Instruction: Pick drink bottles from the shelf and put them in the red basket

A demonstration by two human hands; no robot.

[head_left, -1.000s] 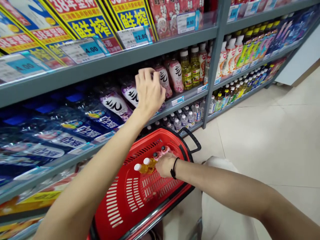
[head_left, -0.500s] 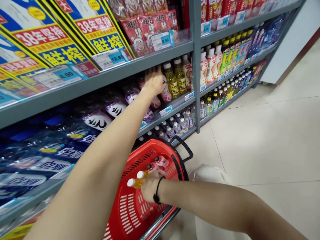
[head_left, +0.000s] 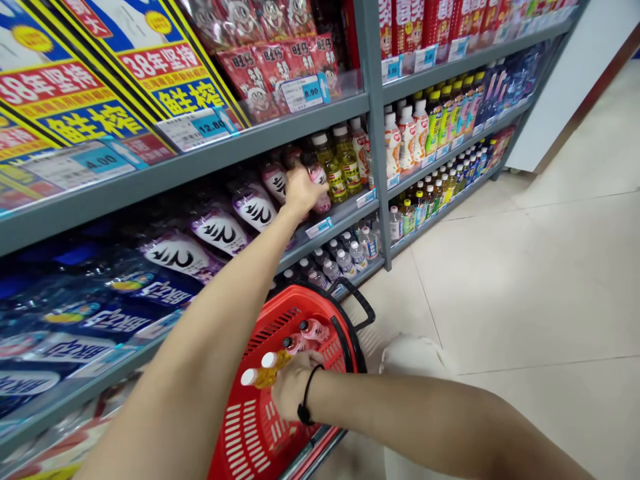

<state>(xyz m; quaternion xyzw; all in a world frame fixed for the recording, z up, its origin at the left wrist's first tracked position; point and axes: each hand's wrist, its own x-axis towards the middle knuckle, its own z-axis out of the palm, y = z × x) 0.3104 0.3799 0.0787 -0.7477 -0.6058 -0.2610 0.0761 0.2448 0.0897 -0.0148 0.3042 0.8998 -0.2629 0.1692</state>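
Note:
In the lower shelf row, my left hand (head_left: pixel 301 193) is closed around a small pink drink bottle (head_left: pixel 320 179) with a dark cap, tilted among its neighbours. White-and-purple labelled bottles (head_left: pixel 253 208) lean to the left of it; yellow drink bottles (head_left: pixel 350 160) stand to its right. Down in the red shopping basket (head_left: pixel 235 460), my right hand (head_left: pixel 295 383), with a black band at the wrist, wraps the bodies of two yellow-orange bottles (head_left: pixel 263 378) with white caps. Its fingertips are mostly hidden. Just beyond it lie two pink bottles (head_left: pixel 314 329) with black caps.
A grey shelf upright (head_left: pixel 375 133) divides the rows. Overhanging the bottle row is an upper shelf edge (head_left: pixel 200 155) with price tags. Small bottles (head_left: pixel 345 259) fill the bottom shelf. The basket's black handle (head_left: pixel 369 310) sticks out towards it. Pale floor tiles (head_left: pixel 525 287) lie to the right.
My left hand has drawn back slightly from deep in the shelf, and a pink bottle now shows in its grasp. My right hand stays in the basket. The view has shifted a little.

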